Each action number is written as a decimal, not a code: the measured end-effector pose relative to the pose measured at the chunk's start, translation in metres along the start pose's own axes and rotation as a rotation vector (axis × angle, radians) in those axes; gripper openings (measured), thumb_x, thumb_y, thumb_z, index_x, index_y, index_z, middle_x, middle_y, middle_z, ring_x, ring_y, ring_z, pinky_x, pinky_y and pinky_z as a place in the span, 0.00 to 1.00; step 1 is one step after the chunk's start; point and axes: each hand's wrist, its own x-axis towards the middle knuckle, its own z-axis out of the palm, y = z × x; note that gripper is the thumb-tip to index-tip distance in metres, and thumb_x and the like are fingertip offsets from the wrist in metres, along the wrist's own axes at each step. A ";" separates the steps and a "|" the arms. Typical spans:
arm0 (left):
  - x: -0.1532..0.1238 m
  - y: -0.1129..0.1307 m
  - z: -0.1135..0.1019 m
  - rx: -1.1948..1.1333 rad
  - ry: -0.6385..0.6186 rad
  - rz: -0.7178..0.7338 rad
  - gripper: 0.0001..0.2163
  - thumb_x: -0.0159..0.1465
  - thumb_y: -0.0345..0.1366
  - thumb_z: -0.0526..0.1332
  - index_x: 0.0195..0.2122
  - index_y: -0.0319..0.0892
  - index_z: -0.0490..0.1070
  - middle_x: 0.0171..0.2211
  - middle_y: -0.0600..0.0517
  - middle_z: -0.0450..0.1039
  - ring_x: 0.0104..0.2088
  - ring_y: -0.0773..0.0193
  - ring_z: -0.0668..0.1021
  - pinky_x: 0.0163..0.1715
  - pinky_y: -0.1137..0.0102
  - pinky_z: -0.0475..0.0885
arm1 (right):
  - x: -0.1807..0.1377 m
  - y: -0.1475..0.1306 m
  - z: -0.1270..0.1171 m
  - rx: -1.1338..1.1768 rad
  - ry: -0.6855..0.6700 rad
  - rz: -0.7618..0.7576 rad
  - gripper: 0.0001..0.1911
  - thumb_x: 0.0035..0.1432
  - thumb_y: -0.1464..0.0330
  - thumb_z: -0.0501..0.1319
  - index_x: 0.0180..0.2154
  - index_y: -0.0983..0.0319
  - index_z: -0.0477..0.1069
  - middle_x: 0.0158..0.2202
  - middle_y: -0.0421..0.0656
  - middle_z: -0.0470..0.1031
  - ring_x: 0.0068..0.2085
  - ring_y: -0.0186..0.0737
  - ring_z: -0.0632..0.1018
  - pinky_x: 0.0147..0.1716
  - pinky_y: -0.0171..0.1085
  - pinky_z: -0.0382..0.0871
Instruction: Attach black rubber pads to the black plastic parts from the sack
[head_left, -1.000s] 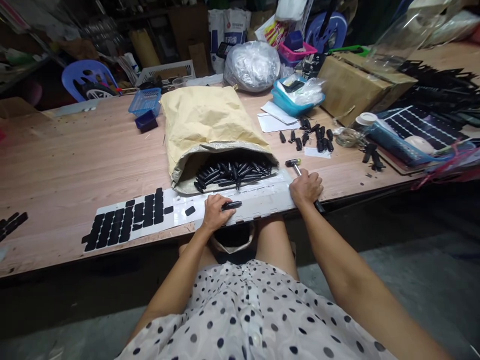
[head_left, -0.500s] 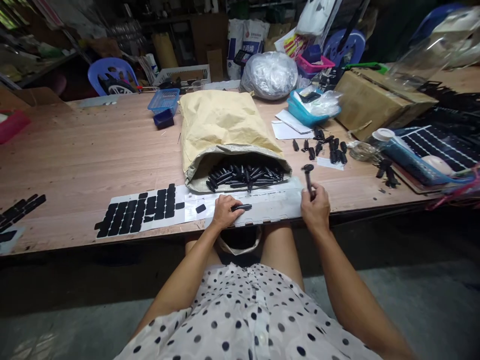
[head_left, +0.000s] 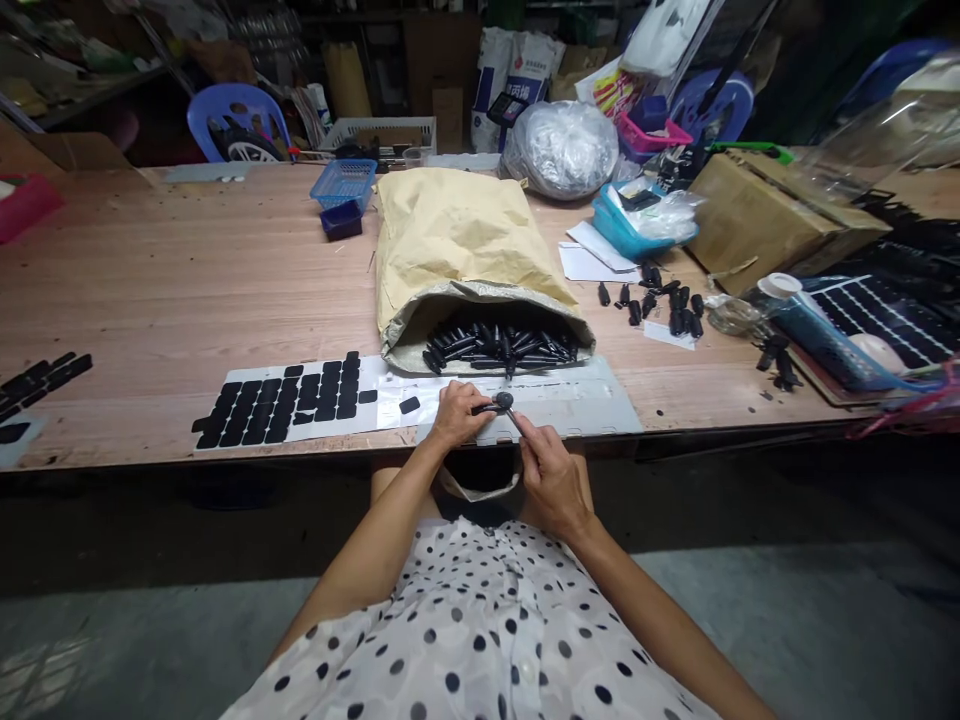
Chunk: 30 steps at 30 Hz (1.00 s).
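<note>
My left hand [head_left: 460,414] is closed on a slim black pen-like part [head_left: 481,408], pinching it down against the white board [head_left: 600,398] at the table's front edge. From the right, my right hand [head_left: 551,468] grips the thin shaft of a small hammer-like tool with a rounded black head [head_left: 505,400]. That head is over the right end of the slim part; whether they touch I cannot tell. Just beyond my hands, a yellow paper sack [head_left: 465,220] lies on its side, its mouth facing me, filled with many similar black parts [head_left: 499,345].
To the left lies a backing sheet of black stickers [head_left: 259,408], with a loose sticker [head_left: 409,405] nearer my hand. Black pieces [head_left: 679,310] are scattered at right, by a cardboard box [head_left: 765,215] and a teal basket [head_left: 637,235]. An open bag [head_left: 480,490] sits below the table edge.
My right hand has brought the hammer-like tool left and down to the slim part in my left hand. My left hand keeps its pinch. The camera view has shifted slightly.
</note>
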 end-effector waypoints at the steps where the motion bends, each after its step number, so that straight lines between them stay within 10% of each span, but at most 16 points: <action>1: 0.000 0.000 0.000 -0.003 0.000 0.003 0.08 0.61 0.41 0.70 0.42 0.53 0.85 0.34 0.50 0.76 0.43 0.54 0.72 0.49 0.57 0.67 | 0.000 0.001 0.002 -0.015 -0.010 -0.005 0.24 0.71 0.68 0.50 0.64 0.53 0.71 0.37 0.43 0.74 0.35 0.38 0.77 0.34 0.32 0.72; 17: -0.001 0.000 0.001 -0.005 -0.002 -0.017 0.07 0.61 0.40 0.69 0.40 0.52 0.85 0.35 0.49 0.77 0.44 0.54 0.72 0.50 0.55 0.67 | 0.002 0.020 0.001 -0.019 0.185 0.049 0.22 0.71 0.66 0.50 0.60 0.54 0.75 0.39 0.44 0.77 0.38 0.40 0.78 0.39 0.36 0.73; 22: -0.002 0.003 0.003 0.035 0.018 -0.015 0.07 0.59 0.39 0.70 0.39 0.50 0.83 0.35 0.49 0.76 0.45 0.53 0.72 0.50 0.56 0.67 | 0.032 0.061 -0.026 -0.193 0.402 0.258 0.23 0.68 0.66 0.52 0.60 0.57 0.74 0.43 0.49 0.75 0.43 0.46 0.76 0.43 0.41 0.70; 30: -0.004 0.008 0.008 0.025 0.021 0.000 0.06 0.61 0.41 0.70 0.39 0.49 0.81 0.37 0.50 0.77 0.46 0.53 0.73 0.50 0.57 0.67 | 0.068 0.135 -0.045 -0.490 0.356 0.570 0.18 0.62 0.70 0.56 0.50 0.58 0.81 0.32 0.46 0.65 0.33 0.43 0.64 0.33 0.41 0.54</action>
